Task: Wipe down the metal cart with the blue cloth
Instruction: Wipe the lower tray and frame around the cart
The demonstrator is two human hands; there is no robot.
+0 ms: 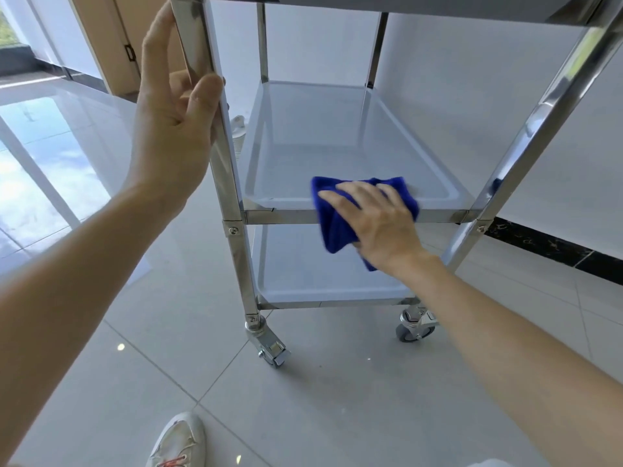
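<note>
Closest to us there's a worn white shoe (178,441) with red laces on the pale glossy floor tiles (337,399), and our two bare forearms reach up from the bottom corners. Our right hand (377,224) lies flat with fingers spread on top of the blue cloth (333,227), pressing it onto the front rim of the cart's middle shelf (303,146). The cloth is a deep, bright blue, fuzzy like microfiber, bunched and folded; part of it lies inside the tray and the rest hangs down over the front rail. Our left hand (172,109) is on the cart's front left post (215,129), thumb hooked around the front of it and fingers laid along the far side, so it's gripping the post. The cart (539,112) is shiny steel with square posts and shallow tray shelves; the bottom shelf (303,271) sits just under the cloth, and two casters (273,352) show below. Behind the cart is a white wall (488,96) with dark baseboard, and far left a wooden door (111,38).
</note>
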